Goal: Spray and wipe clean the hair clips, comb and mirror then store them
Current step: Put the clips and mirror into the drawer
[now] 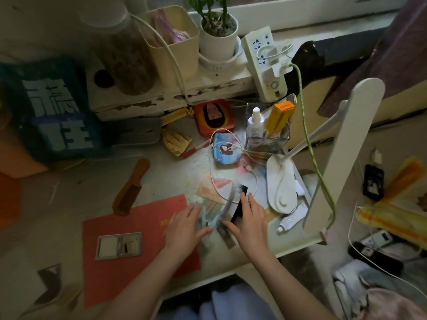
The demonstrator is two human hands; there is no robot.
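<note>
Head view, brown wooden comb (131,188), open hinged mirror (119,245) on red mat (129,250).

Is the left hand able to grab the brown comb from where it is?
Probably yes. The comb lies bare on the table, up and left of the left hand, with only the flat red mat between them.

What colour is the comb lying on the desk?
Brown, wood-like; the comb shows in the head view, the only one, left of the red sheet.

Potted plant (217,31), desk lamp (282,188)
</note>
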